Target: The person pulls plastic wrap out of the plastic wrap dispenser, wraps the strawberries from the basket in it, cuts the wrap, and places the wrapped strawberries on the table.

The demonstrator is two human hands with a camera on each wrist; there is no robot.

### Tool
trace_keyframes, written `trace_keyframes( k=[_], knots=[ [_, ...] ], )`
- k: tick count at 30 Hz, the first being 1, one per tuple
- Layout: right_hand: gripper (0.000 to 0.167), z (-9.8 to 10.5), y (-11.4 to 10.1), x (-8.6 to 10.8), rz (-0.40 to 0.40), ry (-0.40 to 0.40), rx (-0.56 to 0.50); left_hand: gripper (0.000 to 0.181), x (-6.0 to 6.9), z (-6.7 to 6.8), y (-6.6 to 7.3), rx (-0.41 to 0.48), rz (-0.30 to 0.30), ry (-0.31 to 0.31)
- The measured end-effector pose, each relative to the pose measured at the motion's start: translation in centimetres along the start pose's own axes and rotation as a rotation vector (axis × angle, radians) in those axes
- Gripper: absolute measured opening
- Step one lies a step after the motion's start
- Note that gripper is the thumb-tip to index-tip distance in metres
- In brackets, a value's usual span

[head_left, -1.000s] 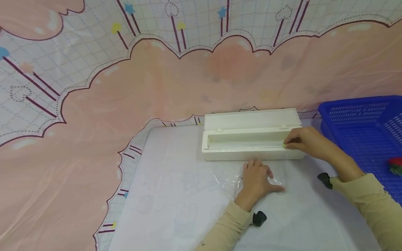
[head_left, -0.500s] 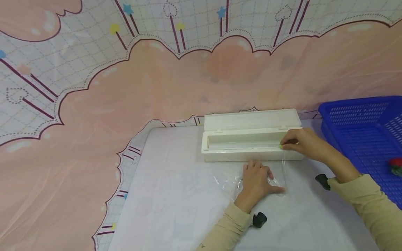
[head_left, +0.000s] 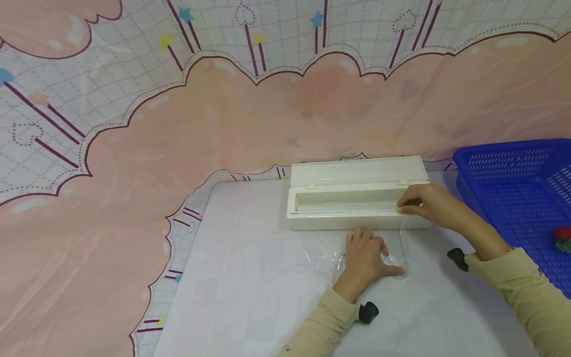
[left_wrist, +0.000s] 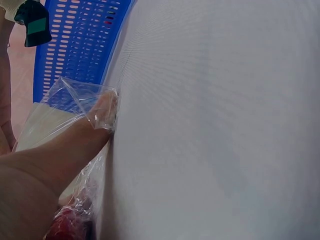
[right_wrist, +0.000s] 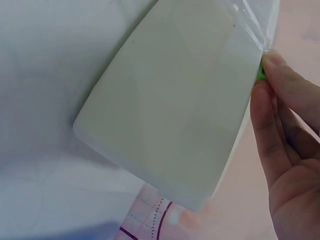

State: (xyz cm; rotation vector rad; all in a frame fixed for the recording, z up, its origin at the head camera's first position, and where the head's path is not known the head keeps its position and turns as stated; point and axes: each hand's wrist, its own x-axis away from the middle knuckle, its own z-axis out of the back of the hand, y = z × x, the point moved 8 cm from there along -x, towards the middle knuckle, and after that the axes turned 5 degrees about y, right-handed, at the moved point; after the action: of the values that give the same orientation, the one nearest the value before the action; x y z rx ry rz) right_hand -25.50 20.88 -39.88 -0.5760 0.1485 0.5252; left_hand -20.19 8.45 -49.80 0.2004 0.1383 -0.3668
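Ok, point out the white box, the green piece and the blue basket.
White box point(head_left: 323, 223): head view, front wall.
Green piece point(right_wrist: 260, 76): right wrist view, exposed part.
Blue basket point(head_left: 524, 208): head view, inside floor.

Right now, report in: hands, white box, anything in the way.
Right hand pinches green tab at white box; lid open. Left hand touches clear film. Blue basket off to the right, not between hands and box.

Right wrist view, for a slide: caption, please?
Fingers pinch a small green piece at the edge of a white box, beside clear film.
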Motion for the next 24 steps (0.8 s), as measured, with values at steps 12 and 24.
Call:
trace_keyframes(
  k=[12, 24],
  knots=[
    [0.005, -1.0, -1.4, -0.9, 0.042, -0.005, -0.039, 0.051, 0.0, 0.0, 0.4, 0.015, -0.037, 0.013],
    [0.005, -2.0, -2.2, -1.7, 0.058, -0.028, -0.117, 0.051, 0.0, 0.0, 0.1, 0.011, -0.048, 0.008]
  ],
)
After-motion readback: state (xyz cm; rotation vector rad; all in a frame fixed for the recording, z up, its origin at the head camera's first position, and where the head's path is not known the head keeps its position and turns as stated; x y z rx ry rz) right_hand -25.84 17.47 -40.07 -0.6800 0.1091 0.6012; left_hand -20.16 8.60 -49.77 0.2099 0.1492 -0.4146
